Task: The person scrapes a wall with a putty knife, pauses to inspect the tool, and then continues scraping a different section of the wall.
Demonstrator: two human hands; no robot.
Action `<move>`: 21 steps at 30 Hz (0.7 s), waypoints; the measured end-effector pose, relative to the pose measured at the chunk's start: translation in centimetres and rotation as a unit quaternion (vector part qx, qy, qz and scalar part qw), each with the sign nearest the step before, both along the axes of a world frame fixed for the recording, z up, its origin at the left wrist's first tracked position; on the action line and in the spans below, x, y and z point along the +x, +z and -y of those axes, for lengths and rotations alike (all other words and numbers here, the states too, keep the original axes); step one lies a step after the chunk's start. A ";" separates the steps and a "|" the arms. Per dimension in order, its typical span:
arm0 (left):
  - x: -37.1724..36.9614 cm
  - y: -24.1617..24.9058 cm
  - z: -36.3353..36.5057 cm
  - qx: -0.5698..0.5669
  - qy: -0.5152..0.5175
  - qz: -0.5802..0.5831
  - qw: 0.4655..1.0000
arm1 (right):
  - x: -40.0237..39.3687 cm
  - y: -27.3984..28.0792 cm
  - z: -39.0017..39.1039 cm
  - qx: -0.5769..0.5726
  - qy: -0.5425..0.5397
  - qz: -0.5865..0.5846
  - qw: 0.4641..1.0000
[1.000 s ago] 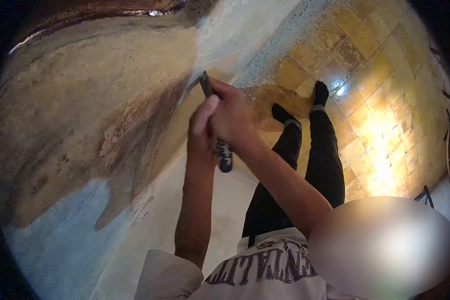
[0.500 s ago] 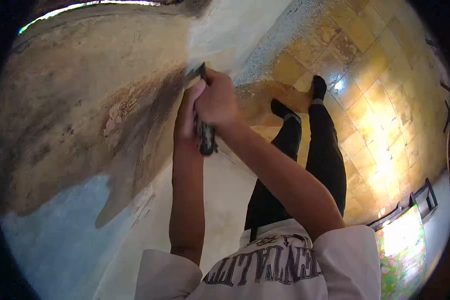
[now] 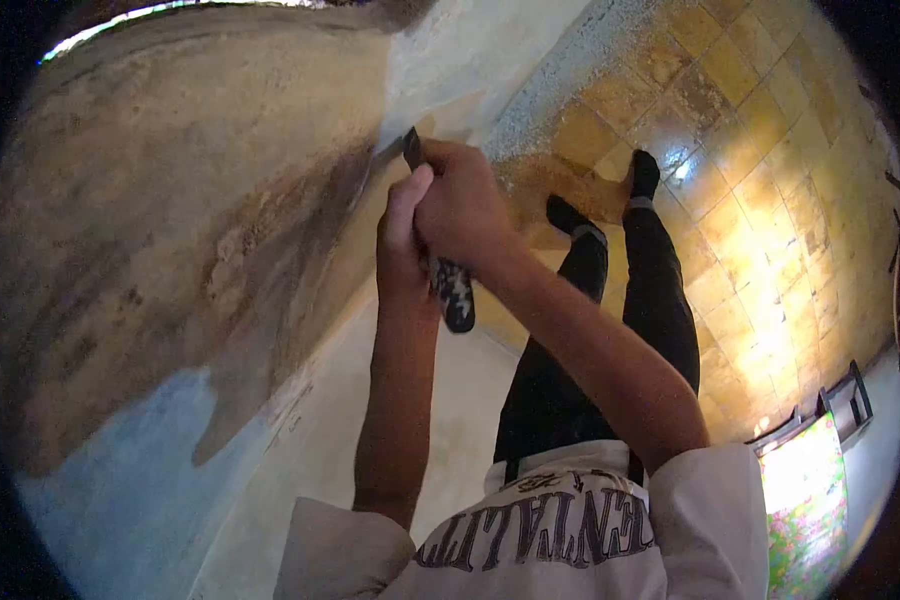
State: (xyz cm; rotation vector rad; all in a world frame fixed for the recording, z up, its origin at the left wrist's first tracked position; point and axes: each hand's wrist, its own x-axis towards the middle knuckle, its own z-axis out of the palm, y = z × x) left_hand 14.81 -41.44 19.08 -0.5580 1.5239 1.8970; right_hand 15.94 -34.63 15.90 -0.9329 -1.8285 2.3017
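Observation:
In the head view, my right hand wraps around a scraper with a dark handle speckled with pale paint. My left hand is closed on the same tool from the left side, its thumb lying up along it. The handle's butt sticks out below both hands. Past my right knuckles, the short dark blade points up, its tip close to the wall, where a brown stained area meets pale plaster. My fingers hide the tool's middle part.
Pale flakes lie along the foot of the wall on the yellow-brown tiled floor. My feet in dark socks stand on the tiles. At lower right is a bright floral cloth beside a dark-framed chair.
Both hands have shifted a little to the right with the scraper. Its handle end has swung right and slightly down, while the blade tip stays near the same patch of wall.

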 end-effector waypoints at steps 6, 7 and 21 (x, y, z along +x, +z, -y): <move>-0.4 -0.8 1.3 -0.003 0.015 -0.009 1.000 | -0.7 -0.1 0.5 0.090 0.020 -0.025 0.995; -0.7 -0.4 1.8 0.013 -0.003 -0.009 1.000 | -0.7 -0.4 0.7 0.080 0.013 -0.026 0.996; 0.1 -1.0 0.2 -0.017 0.026 0.022 0.999 | -0.6 -2.3 0.0 0.065 0.087 -0.033 0.994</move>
